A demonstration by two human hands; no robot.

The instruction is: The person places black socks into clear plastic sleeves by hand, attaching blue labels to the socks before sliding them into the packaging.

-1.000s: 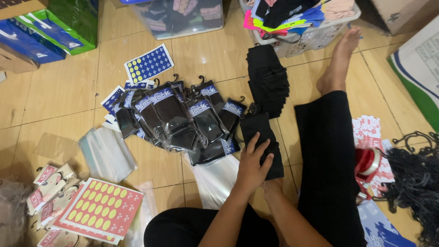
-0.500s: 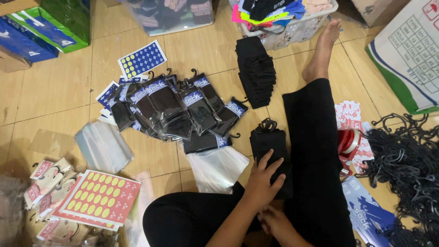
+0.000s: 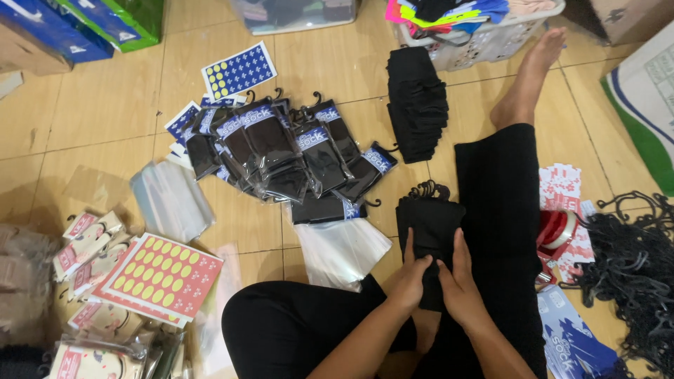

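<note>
Black fabric fills the lower middle of the frame: I see a flat stack of black socks with small hooks at its far end [image 3: 430, 231], lying on the tan tiled floor [image 3: 91, 126] against the person's black-trousered leg [image 3: 502, 231]. My left hand [image 3: 413, 279] is curled over the near end of that stack, fingers pressing down on the cloth, and my right hand [image 3: 460, 281] grips the same end from the other side, thumb on top; both hands are closed on the socks and touch each other. Just left of the stack lies a clear crinkled plastic bag [image 3: 342, 247]. Above that, toward the centre, a fanned heap of packed black socks in clear sleeves with blue header cards [image 3: 281, 158] spreads across the floor. A second, unpacked pile of folded black socks [image 3: 417, 102] sits in the upper middle, just below a white plastic basket holding bright cloth [image 3: 484, 38]. At the lower left is a red sheet of yellow round stickers [image 3: 161, 275], and at upper left a blue sheet of yellow dots [image 3: 239, 70]. A tangle of black plastic hooks [image 3: 632, 267] lies at the right edge, beside a red tape roll [image 3: 558, 230].
</note>
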